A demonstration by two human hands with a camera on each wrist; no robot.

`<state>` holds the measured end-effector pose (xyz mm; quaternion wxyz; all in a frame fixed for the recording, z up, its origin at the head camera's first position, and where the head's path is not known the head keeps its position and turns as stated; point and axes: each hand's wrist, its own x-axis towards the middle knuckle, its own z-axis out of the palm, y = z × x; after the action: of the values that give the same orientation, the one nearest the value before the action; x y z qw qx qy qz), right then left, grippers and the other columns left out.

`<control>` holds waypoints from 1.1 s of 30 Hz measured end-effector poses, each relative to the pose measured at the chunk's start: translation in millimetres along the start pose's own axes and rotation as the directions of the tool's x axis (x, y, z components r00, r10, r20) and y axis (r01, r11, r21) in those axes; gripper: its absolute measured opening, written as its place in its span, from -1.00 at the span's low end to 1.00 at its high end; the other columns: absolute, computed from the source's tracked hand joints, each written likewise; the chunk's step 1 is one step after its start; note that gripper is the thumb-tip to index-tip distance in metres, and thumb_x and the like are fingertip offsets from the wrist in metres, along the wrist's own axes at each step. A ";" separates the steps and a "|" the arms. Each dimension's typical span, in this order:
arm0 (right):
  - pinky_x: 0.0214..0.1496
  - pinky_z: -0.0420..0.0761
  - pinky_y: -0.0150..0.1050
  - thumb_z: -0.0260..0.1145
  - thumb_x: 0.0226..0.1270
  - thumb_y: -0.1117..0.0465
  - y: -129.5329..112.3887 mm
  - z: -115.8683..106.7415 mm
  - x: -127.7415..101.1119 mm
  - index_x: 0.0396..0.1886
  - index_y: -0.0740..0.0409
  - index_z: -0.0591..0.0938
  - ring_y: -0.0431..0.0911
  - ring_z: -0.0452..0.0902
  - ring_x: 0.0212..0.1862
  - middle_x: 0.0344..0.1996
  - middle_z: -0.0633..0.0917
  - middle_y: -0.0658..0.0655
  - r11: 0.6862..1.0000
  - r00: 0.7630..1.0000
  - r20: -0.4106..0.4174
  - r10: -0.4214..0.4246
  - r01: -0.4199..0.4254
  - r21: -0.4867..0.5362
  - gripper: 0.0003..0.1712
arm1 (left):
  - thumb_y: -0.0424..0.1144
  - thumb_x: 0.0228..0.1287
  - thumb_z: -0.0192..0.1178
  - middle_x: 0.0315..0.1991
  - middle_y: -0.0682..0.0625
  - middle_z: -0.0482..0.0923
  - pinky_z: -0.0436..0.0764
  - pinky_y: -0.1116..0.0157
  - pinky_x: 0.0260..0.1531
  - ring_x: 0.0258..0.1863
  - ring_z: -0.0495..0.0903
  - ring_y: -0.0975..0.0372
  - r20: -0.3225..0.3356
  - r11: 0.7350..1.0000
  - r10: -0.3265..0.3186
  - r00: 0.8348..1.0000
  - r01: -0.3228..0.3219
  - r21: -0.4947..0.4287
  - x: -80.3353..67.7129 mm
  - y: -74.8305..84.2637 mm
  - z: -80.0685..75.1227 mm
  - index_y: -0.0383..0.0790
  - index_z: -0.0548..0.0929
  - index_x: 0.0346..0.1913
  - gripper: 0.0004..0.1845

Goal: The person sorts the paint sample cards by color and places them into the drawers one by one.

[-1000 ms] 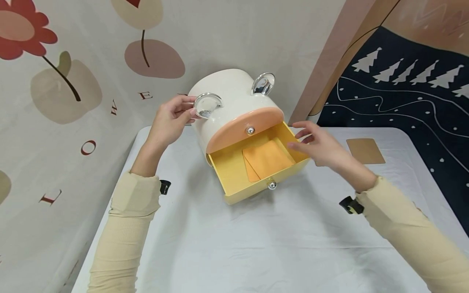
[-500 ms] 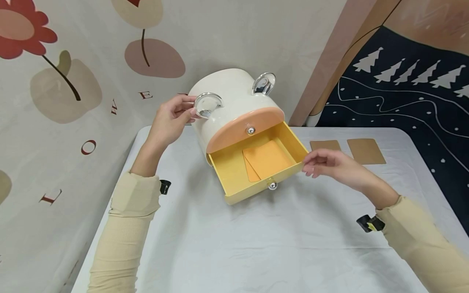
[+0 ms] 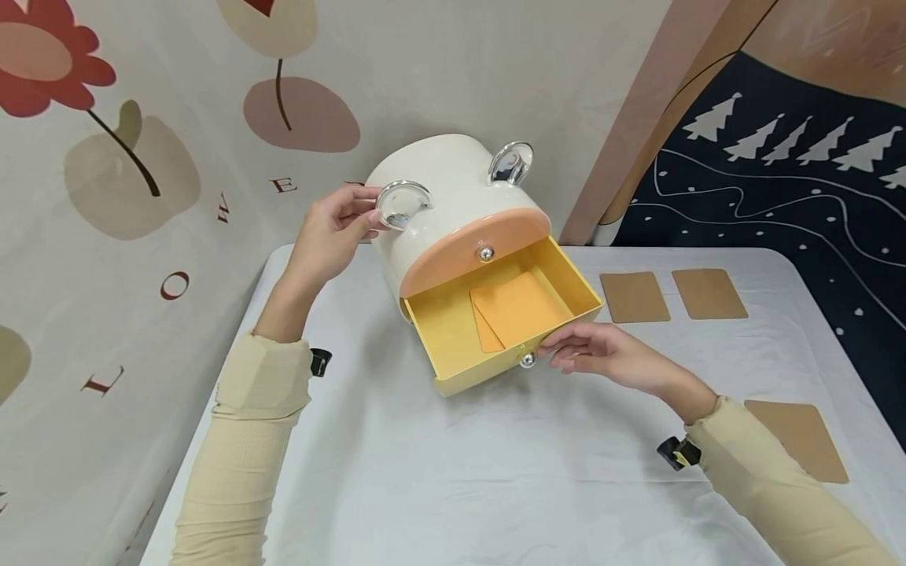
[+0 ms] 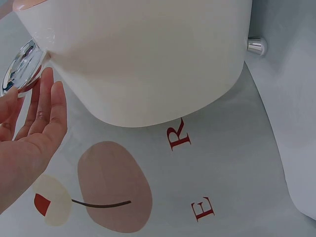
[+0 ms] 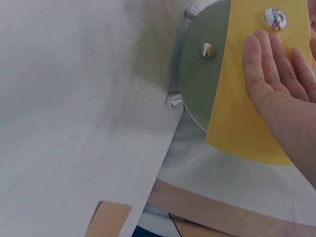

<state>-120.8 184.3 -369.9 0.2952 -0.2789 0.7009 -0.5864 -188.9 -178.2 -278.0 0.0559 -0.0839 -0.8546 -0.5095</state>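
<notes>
**Head view: both hands on the storage box, drawer pulled out**

Head cam gives me the cream storage box point(image 3: 453, 189) tilted on the white table point(image 3: 495, 472), yellow drawer point(image 3: 495, 326) slid out of its lower half.

Left hand point(image 3: 329, 236): fingers curled lightly round the clear ring handle point(image 3: 402, 204) on the box's near side, fingertips touching it. Left wrist cam shows the fingers point(image 4: 47, 106) fairly straight alongside that ring point(image 4: 19, 66), thumb not visible there, so I read a light pinch rather than a full grip. Box body sits just beyond the fingertips.

Right hand point(image 3: 602, 358): fingers straight and together, laid flat against the drawer's front panel. Right wrist cam confirms it: fingers point(image 5: 269, 59) pressed on the yellow face, the silver knob point(image 5: 274, 18) just past the fingertips, not grasped.

Inside the drawer, above the right fingertips: two orange cards point(image 3: 517, 308), overlapping, lying flat on the bottom.

Peach upper drawer front point(image 3: 474, 245) is shut, directly above the open one, with its own silver knob point(image 3: 485, 253).

Second ring handle point(image 3: 510, 163) sits on the far side of the box, untouched.

Three brown cards lie flat on the table: two point(image 3: 635, 296) point(image 3: 709, 293) side by side beyond the right hand, one point(image 3: 803, 438) beside the right forearm.
</notes>
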 end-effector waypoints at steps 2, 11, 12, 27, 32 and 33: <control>0.04 0.54 -0.21 0.08 0.30 0.46 0.6 1.2 0.7 0.09 0.44 0.39 0.00 0.49 0.01 0.01 0.50 0.32 1.000 1.000 -0.001 0.003 -0.003 0.003 -0.65 | -0.38 0.29 0.07 -0.02 -0.21 0.52 0.60 0.33 -0.15 -0.19 0.59 0.16 0.002 1.000 0.002 1.000 -0.002 0.006 -0.1 -0.2 0.1 -0.32 0.49 0.09 -0.69; 0.04 0.54 -0.23 0.13 0.28 0.44 -1.5 0.7 4.9 0.09 0.41 0.40 0.04 0.48 0.03 0.01 0.51 0.34 0.999 1.000 -0.012 -0.023 0.022 -0.033 -0.63 | -0.40 0.29 0.06 -0.02 -0.22 0.51 0.60 0.33 -0.16 -0.20 0.59 0.19 0.006 1.000 -0.002 1.000 0.002 -0.009 0.3 0.3 -0.5 -0.33 0.49 0.08 -0.69; 0.04 0.54 -0.23 0.13 0.28 0.44 -1.5 0.3 6.4 0.09 0.40 0.41 0.03 0.48 0.03 0.02 0.51 0.34 0.999 1.000 -0.017 -0.025 0.025 -0.034 -0.63 | -0.40 0.29 0.06 -0.02 -0.22 0.51 0.60 0.34 -0.16 -0.20 0.59 0.20 0.007 1.000 -0.001 1.000 0.001 -0.010 0.4 0.4 -0.5 -0.33 0.49 0.08 -0.69; 0.10 0.49 -0.24 0.10 0.24 0.53 -3.9 -8.5 56.3 0.10 0.36 0.41 0.18 0.37 0.11 0.02 0.52 0.28 0.999 0.993 -0.117 0.008 -0.012 -0.037 -0.60 | -0.41 0.29 0.05 -0.03 -0.23 0.52 0.60 0.31 -0.16 -0.22 0.59 0.19 0.009 1.000 0.007 1.000 -0.006 -0.015 1.1 0.0 0.2 -0.36 0.49 0.07 -0.70; 0.15 0.46 -0.21 0.09 0.24 0.54 -5.2 -12.5 75.7 0.10 0.36 0.39 0.11 0.38 0.13 0.02 0.51 0.27 0.998 0.988 -0.152 0.014 -0.023 -0.061 -0.60 | -0.41 0.30 0.05 -0.03 -0.24 0.52 0.61 0.31 -0.16 -0.22 0.60 0.21 0.010 1.000 0.011 1.000 -0.011 -0.008 1.3 -0.2 0.5 -0.37 0.48 0.07 -0.70; 0.16 0.44 -0.18 0.09 0.24 0.56 -5.0 -13.4 78.9 0.09 0.36 0.39 0.09 0.37 0.13 0.02 0.51 0.28 0.998 0.987 -0.159 0.012 -0.022 -0.063 -0.59 | -0.42 0.30 0.05 -0.03 -0.24 0.52 0.61 0.30 -0.16 -0.23 0.60 0.21 0.010 1.000 0.013 1.000 -0.013 -0.008 1.4 -0.2 0.5 -0.37 0.48 0.07 -0.70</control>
<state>-183.4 134.1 -370.0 0.2342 -0.2348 0.7431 -0.5812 -190.3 -177.8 -278.1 0.0545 -0.0923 -0.8522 -0.5121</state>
